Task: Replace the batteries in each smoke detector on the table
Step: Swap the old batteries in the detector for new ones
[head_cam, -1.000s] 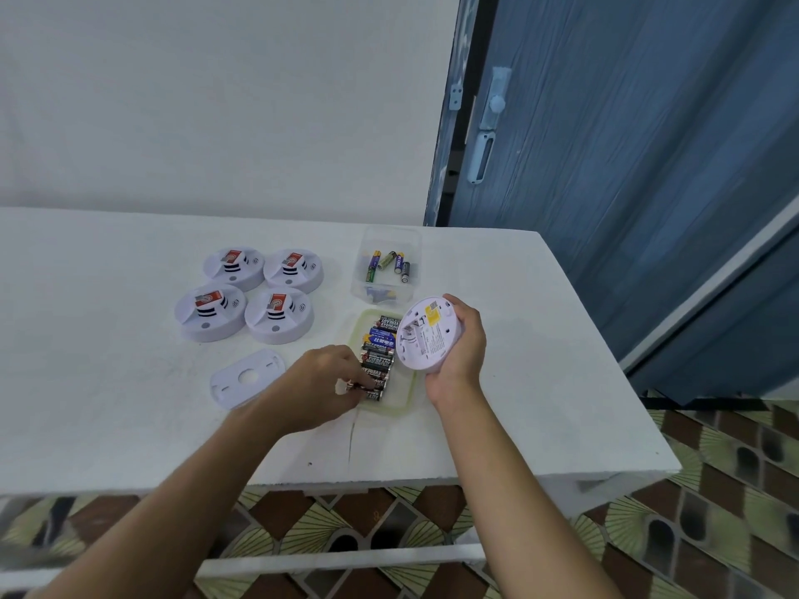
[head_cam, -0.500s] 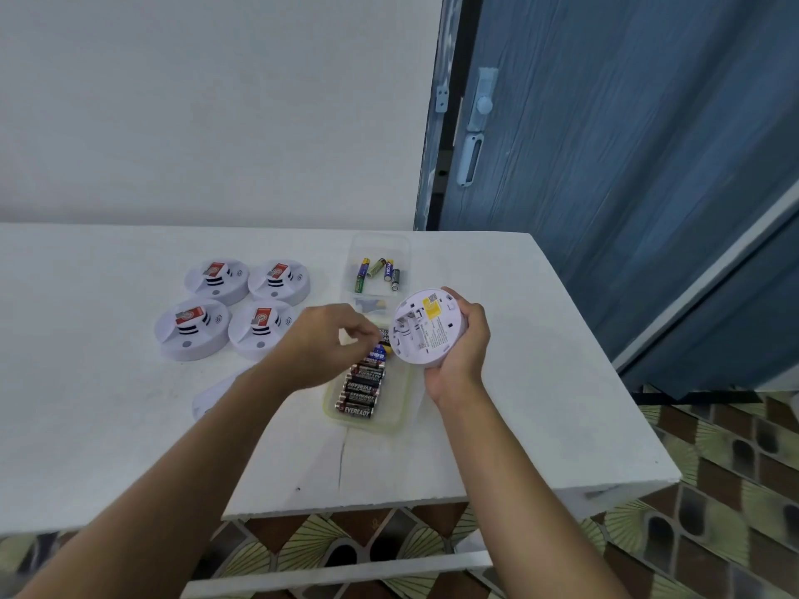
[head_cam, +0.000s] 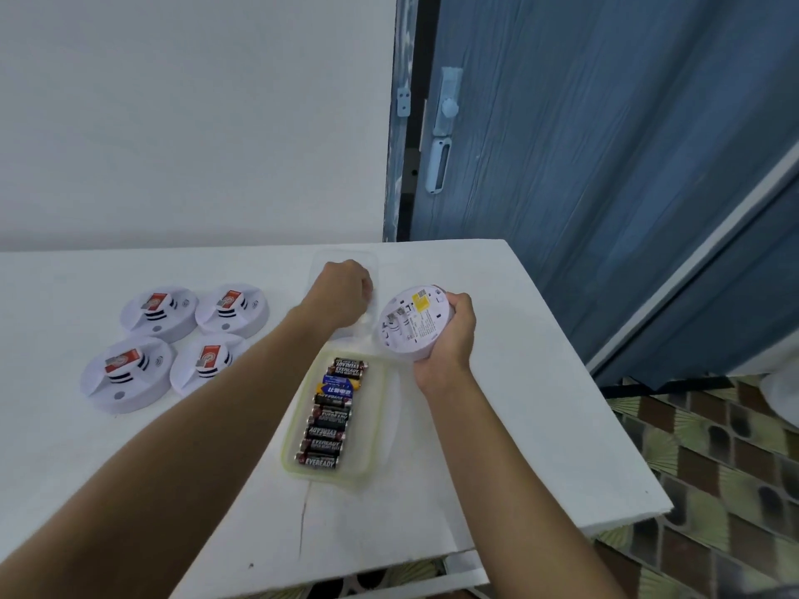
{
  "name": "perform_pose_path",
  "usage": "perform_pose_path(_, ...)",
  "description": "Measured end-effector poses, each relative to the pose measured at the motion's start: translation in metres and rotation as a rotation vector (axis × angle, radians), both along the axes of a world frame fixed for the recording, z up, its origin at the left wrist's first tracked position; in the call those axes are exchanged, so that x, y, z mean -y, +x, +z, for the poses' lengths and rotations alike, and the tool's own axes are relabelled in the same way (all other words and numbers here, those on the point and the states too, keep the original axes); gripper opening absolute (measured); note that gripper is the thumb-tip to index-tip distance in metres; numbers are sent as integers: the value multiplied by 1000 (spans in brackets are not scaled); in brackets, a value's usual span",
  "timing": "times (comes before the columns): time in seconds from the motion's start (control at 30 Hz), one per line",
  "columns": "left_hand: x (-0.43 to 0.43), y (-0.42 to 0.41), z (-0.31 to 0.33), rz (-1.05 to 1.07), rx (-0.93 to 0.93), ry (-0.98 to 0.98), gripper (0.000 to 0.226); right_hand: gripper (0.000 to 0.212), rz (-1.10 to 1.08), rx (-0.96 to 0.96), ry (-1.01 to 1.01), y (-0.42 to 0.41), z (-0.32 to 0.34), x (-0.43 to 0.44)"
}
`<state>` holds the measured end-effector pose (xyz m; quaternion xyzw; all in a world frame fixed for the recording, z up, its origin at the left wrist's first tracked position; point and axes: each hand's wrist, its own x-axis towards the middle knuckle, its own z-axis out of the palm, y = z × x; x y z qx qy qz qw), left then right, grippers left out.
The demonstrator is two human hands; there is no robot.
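My right hand point(head_cam: 449, 343) grips a white round smoke detector point(head_cam: 410, 326), tilted with its back and open battery bay facing me. My left hand point(head_cam: 341, 291) hovers with curled fingers over a clear plastic container point(head_cam: 320, 259) at the back; its contents and anything in my fingers are hidden. Closer to me, a yellow-rimmed tray point(head_cam: 376, 425) holds a row of several black batteries point(head_cam: 328, 421) and a blue one. To the left, several white smoke detectors point(head_cam: 158, 313) with red labels lie on the white table point(head_cam: 497, 425).
The table's right edge and near corner are close to my right arm. A blue door point(head_cam: 605, 166) with a pale handle stands behind the table on the right. Patterned floor tiles point(head_cam: 713, 447) show below.
My left hand rose from the battery tray, passed the held detector and now sits over the clear container at the back. The camera view moved closer; the detector stays in my right hand.
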<state>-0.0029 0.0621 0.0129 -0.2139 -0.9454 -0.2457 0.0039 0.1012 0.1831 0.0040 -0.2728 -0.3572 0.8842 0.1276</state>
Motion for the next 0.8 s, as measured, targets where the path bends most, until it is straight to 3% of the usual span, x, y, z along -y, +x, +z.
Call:
perform_pose_path(0.3,-6,-37,-19,-23,123,-215,20,21,-26,-5,18,-5,-5,-18)
perform_pose_path(0.53,-5,-30,-14,-13,232,-210,12,19,-33,33,20,-2,-5,-24)
perform_pose_path(0.63,-5,-26,-5,26,274,-116,13,19,-23,29,8,-1,-4,-23)
perform_pose_path(0.8,4,-26,16,131,446,342,11,20,-27,19,-1,2,-2,-19)
